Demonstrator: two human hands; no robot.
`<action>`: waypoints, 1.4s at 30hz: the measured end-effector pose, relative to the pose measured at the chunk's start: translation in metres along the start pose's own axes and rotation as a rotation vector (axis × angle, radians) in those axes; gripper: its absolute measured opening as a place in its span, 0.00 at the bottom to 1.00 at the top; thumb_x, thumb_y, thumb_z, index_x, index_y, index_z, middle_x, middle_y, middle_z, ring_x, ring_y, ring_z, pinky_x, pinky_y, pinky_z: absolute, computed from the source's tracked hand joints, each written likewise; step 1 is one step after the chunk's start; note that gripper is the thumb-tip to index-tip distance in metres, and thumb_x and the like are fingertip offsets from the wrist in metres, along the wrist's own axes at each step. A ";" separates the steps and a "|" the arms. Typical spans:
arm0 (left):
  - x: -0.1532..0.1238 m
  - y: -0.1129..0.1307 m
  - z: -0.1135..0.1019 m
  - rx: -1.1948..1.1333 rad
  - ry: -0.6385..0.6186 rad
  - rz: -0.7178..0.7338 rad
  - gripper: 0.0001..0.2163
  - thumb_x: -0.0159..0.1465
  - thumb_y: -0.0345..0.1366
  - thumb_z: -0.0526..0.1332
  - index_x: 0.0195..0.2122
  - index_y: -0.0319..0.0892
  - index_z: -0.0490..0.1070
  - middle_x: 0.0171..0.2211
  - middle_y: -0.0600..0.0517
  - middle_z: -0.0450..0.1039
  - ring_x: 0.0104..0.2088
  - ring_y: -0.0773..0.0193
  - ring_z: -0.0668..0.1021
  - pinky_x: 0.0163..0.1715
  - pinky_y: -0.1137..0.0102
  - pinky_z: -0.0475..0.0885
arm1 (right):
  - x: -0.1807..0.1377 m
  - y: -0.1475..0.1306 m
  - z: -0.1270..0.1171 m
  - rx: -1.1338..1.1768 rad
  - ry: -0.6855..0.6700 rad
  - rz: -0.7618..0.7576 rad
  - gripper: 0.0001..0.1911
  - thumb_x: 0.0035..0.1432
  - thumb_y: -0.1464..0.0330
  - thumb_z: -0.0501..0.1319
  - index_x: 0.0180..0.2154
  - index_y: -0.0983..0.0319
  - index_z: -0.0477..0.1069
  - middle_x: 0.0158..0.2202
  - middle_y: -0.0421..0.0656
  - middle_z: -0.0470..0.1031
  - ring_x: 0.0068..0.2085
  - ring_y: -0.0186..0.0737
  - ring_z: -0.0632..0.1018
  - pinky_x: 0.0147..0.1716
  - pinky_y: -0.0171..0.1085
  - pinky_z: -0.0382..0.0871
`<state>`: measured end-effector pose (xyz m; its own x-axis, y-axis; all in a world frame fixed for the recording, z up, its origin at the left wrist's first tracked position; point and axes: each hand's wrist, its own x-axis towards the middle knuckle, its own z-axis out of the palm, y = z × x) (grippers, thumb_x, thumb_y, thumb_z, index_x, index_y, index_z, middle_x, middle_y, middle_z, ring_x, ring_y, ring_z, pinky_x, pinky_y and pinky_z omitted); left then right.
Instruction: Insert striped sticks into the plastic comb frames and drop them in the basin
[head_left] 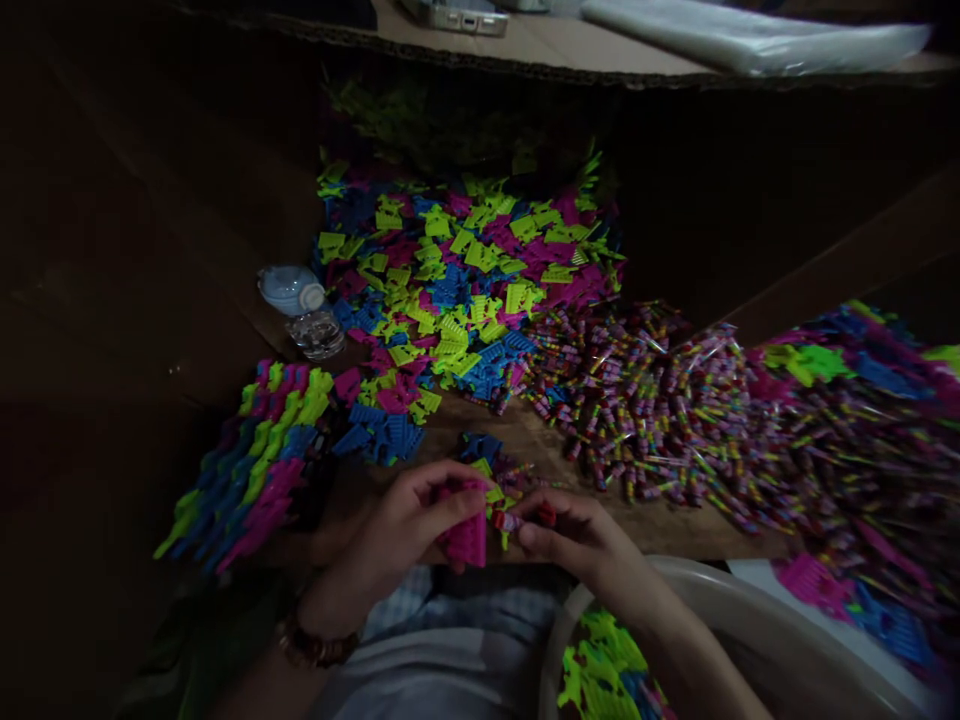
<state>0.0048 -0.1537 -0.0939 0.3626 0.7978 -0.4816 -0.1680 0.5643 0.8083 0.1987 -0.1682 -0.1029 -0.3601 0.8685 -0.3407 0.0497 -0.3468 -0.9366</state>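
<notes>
My left hand (431,510) is closed around a pink ridged plastic piece (466,530), held upright over the table's front edge. Just right of it, my right hand (566,530) pinches a small printed tube with red ends (508,521), apart from or barely touching the pink piece; I cannot tell which. Yellow-green plastic pieces (495,492) and a blue piece (480,446) lie right behind my hands. Farther back spreads a large heap of yellow, pink and blue plastic pieces (457,260). A heap of small printed tubes (667,410) lies to the right.
Neat rows of coloured plastic pieces (255,460) stand at the left. Behind them is a clear bottle with a blue lid (292,290). A pale tub (697,575) holding yellow-green and blue pieces stands at my lap. A cardboard-covered shelf (540,45) crosses above the heap.
</notes>
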 end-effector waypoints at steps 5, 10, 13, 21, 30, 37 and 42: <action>-0.004 -0.001 0.000 0.052 -0.092 0.024 0.12 0.55 0.43 0.64 0.36 0.41 0.73 0.19 0.55 0.70 0.17 0.69 0.70 0.16 0.76 0.66 | -0.003 0.000 0.006 0.032 -0.086 0.006 0.11 0.51 0.60 0.65 0.32 0.61 0.75 0.26 0.39 0.74 0.29 0.34 0.73 0.31 0.32 0.67; -0.006 -0.003 0.000 0.338 -0.010 0.182 0.08 0.57 0.39 0.62 0.33 0.41 0.74 0.22 0.53 0.72 0.21 0.67 0.72 0.20 0.75 0.66 | -0.011 0.001 0.011 -0.116 -0.033 -0.039 0.10 0.54 0.61 0.63 0.34 0.60 0.76 0.28 0.40 0.75 0.30 0.35 0.73 0.29 0.31 0.66; -0.004 -0.012 -0.001 0.524 0.119 0.340 0.05 0.57 0.35 0.61 0.32 0.41 0.75 0.30 0.51 0.75 0.32 0.63 0.75 0.31 0.73 0.69 | -0.013 0.003 0.017 -0.342 0.036 -0.144 0.09 0.56 0.63 0.60 0.35 0.60 0.76 0.28 0.41 0.74 0.30 0.36 0.73 0.30 0.32 0.66; 0.011 -0.027 -0.023 0.810 0.235 0.454 0.15 0.63 0.39 0.56 0.50 0.43 0.69 0.45 0.46 0.74 0.45 0.57 0.74 0.46 0.66 0.68 | 0.014 0.026 0.010 -0.622 0.091 -0.163 0.12 0.58 0.63 0.55 0.31 0.63 0.73 0.24 0.41 0.74 0.26 0.38 0.74 0.25 0.32 0.64; 0.051 -0.041 -0.095 1.579 0.482 0.587 0.21 0.60 0.36 0.59 0.55 0.41 0.64 0.57 0.42 0.65 0.59 0.45 0.61 0.57 0.48 0.57 | 0.022 0.037 0.000 -1.323 0.597 -0.318 0.18 0.62 0.62 0.51 0.49 0.64 0.67 0.40 0.56 0.69 0.39 0.54 0.74 0.34 0.46 0.70; 0.051 -0.039 -0.087 1.207 0.436 0.712 0.16 0.64 0.28 0.51 0.50 0.44 0.69 0.49 0.47 0.72 0.49 0.59 0.73 0.53 0.61 0.65 | 0.014 0.024 0.011 -0.768 0.390 -0.429 0.13 0.63 0.66 0.51 0.47 0.60 0.66 0.41 0.50 0.74 0.44 0.46 0.75 0.42 0.41 0.70; 0.030 -0.024 -0.055 0.677 0.546 0.541 0.12 0.59 0.38 0.60 0.43 0.45 0.72 0.41 0.49 0.76 0.43 0.59 0.76 0.46 0.67 0.69 | 0.017 0.018 0.019 -0.335 0.321 -0.319 0.10 0.58 0.62 0.59 0.40 0.60 0.70 0.38 0.46 0.77 0.40 0.42 0.77 0.39 0.36 0.72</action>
<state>-0.0305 -0.1313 -0.1465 -0.1031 0.9933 0.0526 0.4292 -0.0033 0.9032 0.1756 -0.1668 -0.1238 -0.1069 0.9943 0.0045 0.2965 0.0362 -0.9544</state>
